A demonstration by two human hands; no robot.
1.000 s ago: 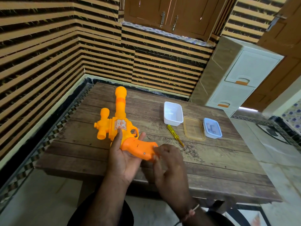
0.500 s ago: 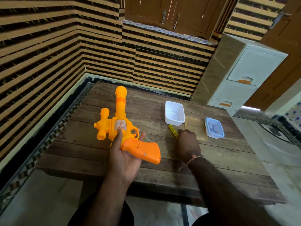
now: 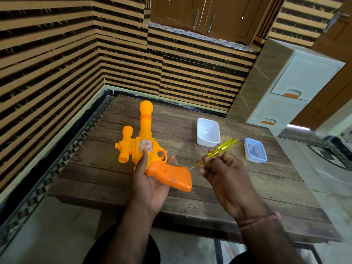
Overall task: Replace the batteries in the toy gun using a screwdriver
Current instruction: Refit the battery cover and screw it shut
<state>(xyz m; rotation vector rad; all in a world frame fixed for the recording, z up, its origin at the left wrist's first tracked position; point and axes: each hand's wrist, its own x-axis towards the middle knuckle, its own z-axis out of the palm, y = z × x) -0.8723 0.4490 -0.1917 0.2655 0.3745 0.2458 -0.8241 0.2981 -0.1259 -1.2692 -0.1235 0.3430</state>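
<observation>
On a wooden table (image 3: 118,168) against striped walls, the toy gun (image 3: 146,151) lies on its side, its handle cradled in the left hand (image 3: 150,180) with fingers fairly straight. The right hand (image 3: 222,172) grips the screwdriver (image 3: 219,151) — tip near the handle's edge. The gun looks like light, hollow, stiff plastic (probably slick), so it is best steadied at the handle, beside the small screw (image 3: 173,180).

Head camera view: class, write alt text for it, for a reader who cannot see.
A person's left hand cradles an orange toy gun over a wooden table, while the right hand holds a yellow-handled screwdriver with its tip near the gun's grip. Behind stand an open white container and a blue-lidded box.
</observation>
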